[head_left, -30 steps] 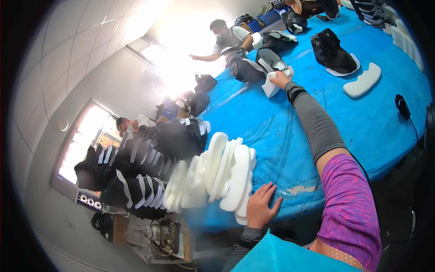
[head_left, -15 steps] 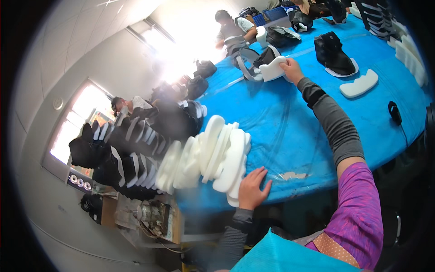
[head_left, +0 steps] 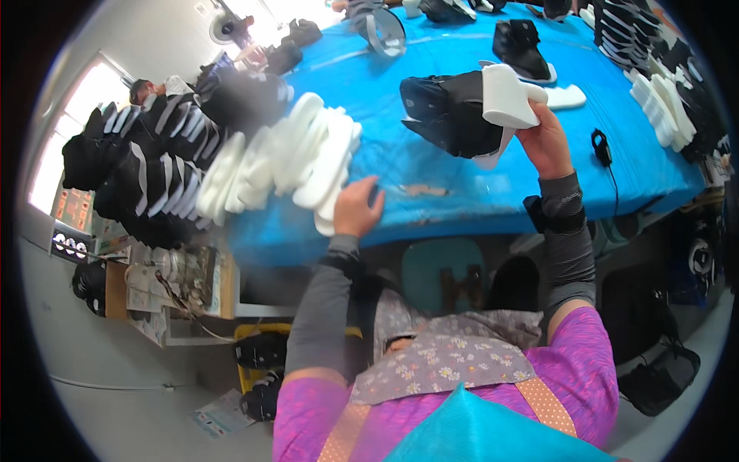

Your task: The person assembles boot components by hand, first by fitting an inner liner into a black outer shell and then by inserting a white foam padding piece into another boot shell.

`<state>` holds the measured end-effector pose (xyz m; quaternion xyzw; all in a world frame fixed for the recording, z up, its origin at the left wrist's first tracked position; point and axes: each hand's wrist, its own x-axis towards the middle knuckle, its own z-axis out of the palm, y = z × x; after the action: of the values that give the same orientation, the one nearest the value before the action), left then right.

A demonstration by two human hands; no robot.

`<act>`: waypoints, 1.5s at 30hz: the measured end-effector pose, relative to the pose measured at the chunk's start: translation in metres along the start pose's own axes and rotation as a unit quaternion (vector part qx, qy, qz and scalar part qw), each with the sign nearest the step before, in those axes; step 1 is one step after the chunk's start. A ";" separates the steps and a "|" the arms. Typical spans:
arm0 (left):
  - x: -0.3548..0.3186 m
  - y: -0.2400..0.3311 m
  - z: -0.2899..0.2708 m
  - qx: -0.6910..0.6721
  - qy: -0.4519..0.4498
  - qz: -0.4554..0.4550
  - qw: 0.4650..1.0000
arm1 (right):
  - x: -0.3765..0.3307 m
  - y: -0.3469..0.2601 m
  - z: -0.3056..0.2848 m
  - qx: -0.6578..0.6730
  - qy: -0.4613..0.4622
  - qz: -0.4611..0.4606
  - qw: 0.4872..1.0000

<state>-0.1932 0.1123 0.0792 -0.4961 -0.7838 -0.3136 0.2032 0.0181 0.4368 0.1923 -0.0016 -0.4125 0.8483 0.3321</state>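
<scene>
My right hand (head_left: 546, 142) grips a black boot upper (head_left: 454, 112) by its white foam edge, a thick curved pad (head_left: 508, 96). The boot piece hangs over the blue table, its dark part pointing left. My left hand (head_left: 358, 206) rests at the near table edge with fingers loosely spread and thumb apart, holding nothing. It lies against the near end of a leaning row of white foam pads (head_left: 327, 173). One more foam pad (head_left: 568, 98) lies flat behind my right hand, partly hidden.
The blue-covered table (head_left: 462, 192) curves ahead. Black boot pieces with white edges (head_left: 162, 181) are heaped at the left. Another black boot upper (head_left: 519, 50) stands farther back. A small black corded device (head_left: 600, 146) lies right. More foam pads (head_left: 662, 112) are at the far right. A person (head_left: 142, 92) sits far left.
My right hand has drawn back toward me from the far side of the table, bringing the boot upper with it. My left hand stays by the foam pads. The view has shifted downward.
</scene>
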 end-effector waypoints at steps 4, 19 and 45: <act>0.001 0.002 0.003 -0.005 -0.028 0.014 0.999 | -0.060 0.014 -0.041 0.165 -0.050 0.025 0.985; 0.087 0.097 0.037 -0.632 -0.101 -0.365 0.676 | -0.153 0.040 -0.079 0.095 0.186 0.068 0.976; -0.051 0.134 0.015 -0.487 0.195 -0.336 0.782 | -0.070 0.088 0.191 -0.552 -0.317 0.035 0.771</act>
<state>-0.0501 0.1315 0.0748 -0.1625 -0.5874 -0.7921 -0.0348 -0.0294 0.2254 0.2373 0.0700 -0.8912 0.4381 0.0950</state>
